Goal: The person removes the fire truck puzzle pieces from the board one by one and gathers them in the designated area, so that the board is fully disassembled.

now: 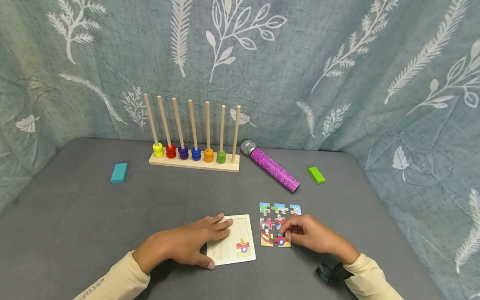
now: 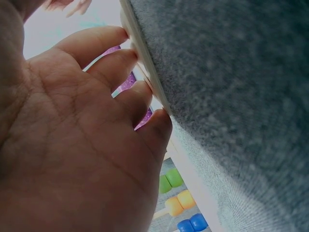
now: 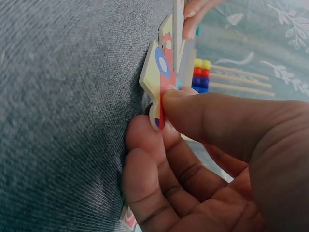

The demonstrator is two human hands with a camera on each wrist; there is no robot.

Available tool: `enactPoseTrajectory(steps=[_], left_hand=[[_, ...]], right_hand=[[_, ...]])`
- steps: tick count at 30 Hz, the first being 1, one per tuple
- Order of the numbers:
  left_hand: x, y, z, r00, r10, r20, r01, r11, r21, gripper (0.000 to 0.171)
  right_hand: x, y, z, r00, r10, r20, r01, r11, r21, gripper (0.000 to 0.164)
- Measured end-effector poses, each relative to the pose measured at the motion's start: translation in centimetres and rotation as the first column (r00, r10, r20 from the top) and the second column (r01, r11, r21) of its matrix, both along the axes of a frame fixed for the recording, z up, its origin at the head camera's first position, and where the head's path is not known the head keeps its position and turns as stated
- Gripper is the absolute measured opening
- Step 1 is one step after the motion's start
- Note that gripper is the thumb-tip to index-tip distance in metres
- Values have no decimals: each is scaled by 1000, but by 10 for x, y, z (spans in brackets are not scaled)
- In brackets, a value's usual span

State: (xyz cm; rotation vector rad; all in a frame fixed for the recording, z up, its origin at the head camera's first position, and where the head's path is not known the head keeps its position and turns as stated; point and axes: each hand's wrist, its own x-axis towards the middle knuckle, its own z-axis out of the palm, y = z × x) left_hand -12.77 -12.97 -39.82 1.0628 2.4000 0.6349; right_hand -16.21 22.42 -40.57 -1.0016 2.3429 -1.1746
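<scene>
In the head view my left hand (image 1: 193, 241) lies with spread, fairly straight fingers on a square wooden puzzle board (image 1: 221, 250). One puzzle piece (image 1: 243, 248), red and yellow with a blue ring, sits in the board's lower right corner. My right hand (image 1: 315, 235) is right of the board, over loose puzzle pieces (image 1: 266, 224) laid in rows. Seen from the right wrist, its thumb and fingers pinch a puzzle piece (image 3: 161, 72) with a blue wheel, tilted up from the cloth. The left wrist view shows the left fingertips (image 2: 130, 55) against the board's edge.
Behind stands a wooden peg stand (image 1: 195, 164) with coloured beads on its rods. Beside it lies a purple glitter microphone (image 1: 273, 168). A teal block (image 1: 119, 173) is at left, a green block (image 1: 316, 175) at right. A leaf-patterned curtain (image 1: 262, 83) hangs behind the grey table.
</scene>
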Motion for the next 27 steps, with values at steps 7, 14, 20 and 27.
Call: enactPoseTrajectory(steps=[7, 14, 20, 27], left_hand=[[-1, 1, 3, 1000, -1, -13, 1, 1000, -6, 78], [0, 0, 3, 1000, 1, -14, -1, 1000, -2, 78], [1, 0, 1, 1000, 0, -23, 0, 1000, -5, 77], [1, 0, 0, 999, -3, -32, 3, 1000, -5, 77]], right_hand=[[1, 1, 5, 998, -25, -53, 27, 999, 43, 16], [-1, 0, 5, 994, -68, -81, 74, 995, 73, 17], [0, 0, 6, 995, -71, -74, 77, 993, 85, 16], [0, -2, 10, 995, -65, -77, 70, 995, 64, 17]])
